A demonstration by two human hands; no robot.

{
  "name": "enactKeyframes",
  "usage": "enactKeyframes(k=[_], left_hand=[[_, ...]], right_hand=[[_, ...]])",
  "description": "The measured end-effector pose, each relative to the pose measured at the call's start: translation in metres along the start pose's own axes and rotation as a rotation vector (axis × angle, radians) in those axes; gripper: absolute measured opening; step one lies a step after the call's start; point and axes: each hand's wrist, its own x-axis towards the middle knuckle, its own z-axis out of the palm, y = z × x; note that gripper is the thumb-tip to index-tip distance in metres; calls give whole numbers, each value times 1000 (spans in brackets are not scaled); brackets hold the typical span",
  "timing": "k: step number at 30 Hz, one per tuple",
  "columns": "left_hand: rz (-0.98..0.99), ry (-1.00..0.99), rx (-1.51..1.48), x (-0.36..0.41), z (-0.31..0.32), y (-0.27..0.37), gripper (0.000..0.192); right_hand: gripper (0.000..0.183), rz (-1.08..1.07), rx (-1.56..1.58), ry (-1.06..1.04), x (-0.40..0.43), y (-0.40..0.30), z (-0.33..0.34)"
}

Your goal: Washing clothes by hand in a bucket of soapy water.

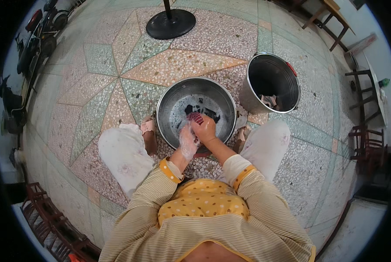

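A round metal bucket (167,98) with soapy, foamy water stands on the floor between the person's feet. Over the water both hands are close together on a striped dark red cloth (195,117). My right hand (205,128) grips the cloth, which bulges out beyond its fingers. Suds cover my left hand (188,140), which presses against the cloth from the left; its fingers are partly hidden by foam and cloth. Dark patches, perhaps cloth or bare water, show among the foam beneath the hands.
A second metal bucket (247,93) with some cloth (270,101) inside stands to the right. Beyond the basin-like bucket is a round black stand base (171,24). Wooden chairs (367,144) are at the right edge, more at lower left, and motorbikes (35,49) at upper left.
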Motion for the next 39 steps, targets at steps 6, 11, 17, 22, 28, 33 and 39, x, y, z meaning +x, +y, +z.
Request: enactKeyframes(k=[6,11,17,22,28,33,39], left_hand=[[191,-547,-450,84,-104,-35,35],[293,-279,20,-1,-3,4,22],[322,-245,139,2,1,52,29],[760,-166,475,22,-27,74,22],[-13,-322,-249,20,-5,31,27],[475,-497,-218,41,-64,-5,36],[14,-126,-217,-18,19,21,18]], right_hand=[[18,-363,151,-28,-41,-52,20],[18,58,144,-3,-3,6,7],[39,334,513,-126,26,59,-6],[22,610,707,-725,33,6,-42],[16,380,743,-201,36,46,-10],[17,-168,17,-134,0,6,23],[24,-135,-334,-197,1,-2,7]])
